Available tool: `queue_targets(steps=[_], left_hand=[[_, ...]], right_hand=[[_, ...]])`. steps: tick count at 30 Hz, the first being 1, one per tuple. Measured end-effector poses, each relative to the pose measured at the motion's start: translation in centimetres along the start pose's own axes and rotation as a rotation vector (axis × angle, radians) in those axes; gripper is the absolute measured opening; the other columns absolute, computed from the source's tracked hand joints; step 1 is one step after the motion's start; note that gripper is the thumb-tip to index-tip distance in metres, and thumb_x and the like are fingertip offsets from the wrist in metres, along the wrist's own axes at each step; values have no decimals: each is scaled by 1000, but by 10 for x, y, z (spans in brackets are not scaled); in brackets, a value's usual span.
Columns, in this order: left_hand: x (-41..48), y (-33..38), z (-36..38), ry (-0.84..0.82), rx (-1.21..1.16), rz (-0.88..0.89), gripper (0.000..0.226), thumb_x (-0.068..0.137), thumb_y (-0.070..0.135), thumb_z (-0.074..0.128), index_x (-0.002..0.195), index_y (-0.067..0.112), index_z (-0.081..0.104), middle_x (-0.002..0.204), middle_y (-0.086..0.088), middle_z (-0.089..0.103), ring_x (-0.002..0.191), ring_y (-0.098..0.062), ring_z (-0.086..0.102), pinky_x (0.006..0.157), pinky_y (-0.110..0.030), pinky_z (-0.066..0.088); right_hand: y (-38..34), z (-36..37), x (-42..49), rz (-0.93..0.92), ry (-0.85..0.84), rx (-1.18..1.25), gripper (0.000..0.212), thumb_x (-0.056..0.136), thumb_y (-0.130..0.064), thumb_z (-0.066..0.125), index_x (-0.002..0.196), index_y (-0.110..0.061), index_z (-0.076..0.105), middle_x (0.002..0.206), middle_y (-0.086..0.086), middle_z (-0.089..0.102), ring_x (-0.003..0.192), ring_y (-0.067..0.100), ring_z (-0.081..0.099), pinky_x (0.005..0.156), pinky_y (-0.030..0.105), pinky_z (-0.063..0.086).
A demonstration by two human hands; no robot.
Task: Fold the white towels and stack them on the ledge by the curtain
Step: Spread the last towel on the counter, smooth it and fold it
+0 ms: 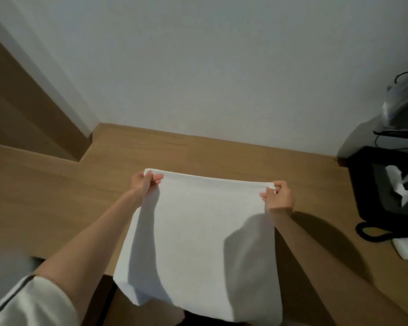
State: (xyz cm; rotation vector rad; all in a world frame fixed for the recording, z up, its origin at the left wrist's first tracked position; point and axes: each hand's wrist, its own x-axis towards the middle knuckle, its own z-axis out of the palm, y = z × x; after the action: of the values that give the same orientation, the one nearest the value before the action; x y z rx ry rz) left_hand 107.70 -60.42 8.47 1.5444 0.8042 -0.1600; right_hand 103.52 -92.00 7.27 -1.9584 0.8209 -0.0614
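The left hand [143, 184], at about 10 o'clock from the picture's middle, is pinched shut on the far left corner of a white towel [198, 243]. The towel lies spread over the wooden table [57, 196], its near end hanging off the table's edge toward 6 o'clock. At 3 o'clock the right hand [279, 196] is pinched shut on the far right corner, and a black bin [386, 184] stands beyond it.

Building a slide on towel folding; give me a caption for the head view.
Left hand and right hand pinch the far corners of a white towel over a wooden surface.
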Motion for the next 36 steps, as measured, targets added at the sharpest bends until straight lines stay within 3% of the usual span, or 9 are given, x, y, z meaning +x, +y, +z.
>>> queue_targets(steps=[6, 12, 15, 18, 21, 24, 28, 32, 36], left_hand=[[57, 14, 26, 14, 47, -5, 32, 98, 7, 42, 71, 9, 58, 47, 15, 62, 68, -9, 53, 70, -18, 45], [89, 49, 51, -28, 42, -1, 6, 93, 10, 57, 87, 10, 59, 81, 0, 55, 77, -11, 52, 72, -17, 43], [77, 50, 57, -11, 180, 211, 38, 98, 8, 47, 136, 9, 41, 123, 0, 52, 116, -15, 47, 98, -25, 38], [41, 31, 75, -48, 441, 576, 47, 98, 3, 39, 144, 4, 31, 145, -9, 39, 133, -19, 35, 111, -27, 24], [14, -5, 109, -203, 810, 698, 52, 100, 13, 32, 150, 9, 18, 159, -9, 12, 147, -26, 5, 119, -38, 0], [17, -30, 125, -150, 1189, 714, 54, 103, 34, 19, 153, 27, 0, 160, 5, -11, 146, -21, -17, 115, -40, -15], [50, -26, 93, -44, 1357, 671, 56, 97, 57, 17, 148, 45, -4, 158, 3, -17, 145, -29, -19, 115, -41, -15], [71, -17, 55, 13, 1318, 599, 57, 97, 55, 17, 151, 40, 2, 160, -5, -14, 146, -24, -17, 117, -36, -13], [69, -10, 53, -34, 1288, 557, 60, 100, 47, 21, 153, 27, 1, 159, -8, -15, 146, -21, -18, 117, -33, -13]], right_hand=[[-19, 24, 54, -28, 54, -136, 25, 90, -6, 58, 114, -3, 59, 105, 15, 68, 99, 27, 63, 76, 25, 45], [-45, 40, 93, -24, 126, -134, 19, 92, -6, 56, 110, -3, 57, 114, 16, 60, 106, 29, 58, 92, 36, 50], [-49, 45, 86, -187, 171, -145, 27, 88, 3, 51, 115, 0, 50, 127, 19, 47, 113, 32, 50, 100, 36, 42], [-44, 65, 50, -411, 72, -157, 46, 84, 5, 52, 129, 2, 44, 147, 23, 28, 135, 35, 32, 110, 35, 28], [-35, 97, 21, -556, -131, -438, 54, 95, -11, 47, 146, -12, 31, 160, 9, 10, 148, 23, 6, 119, 40, 2], [-21, 115, 25, -599, -215, -750, 54, 102, -38, 27, 153, -33, 8, 161, -3, -6, 148, 20, -9, 116, 47, -12], [-5, 92, 53, -634, -144, -861, 54, 98, -55, 21, 150, -43, 14, 161, -2, 6, 148, 27, -2, 111, 50, -19], [2, 73, 77, -489, -63, -851, 60, 95, -61, 22, 151, -39, 17, 161, 3, 8, 148, 31, 0, 117, 52, -5], [-6, 65, 81, -401, -109, -884, 65, 94, -62, 24, 152, -36, 7, 162, 2, -3, 147, 34, -6, 115, 52, -7]])
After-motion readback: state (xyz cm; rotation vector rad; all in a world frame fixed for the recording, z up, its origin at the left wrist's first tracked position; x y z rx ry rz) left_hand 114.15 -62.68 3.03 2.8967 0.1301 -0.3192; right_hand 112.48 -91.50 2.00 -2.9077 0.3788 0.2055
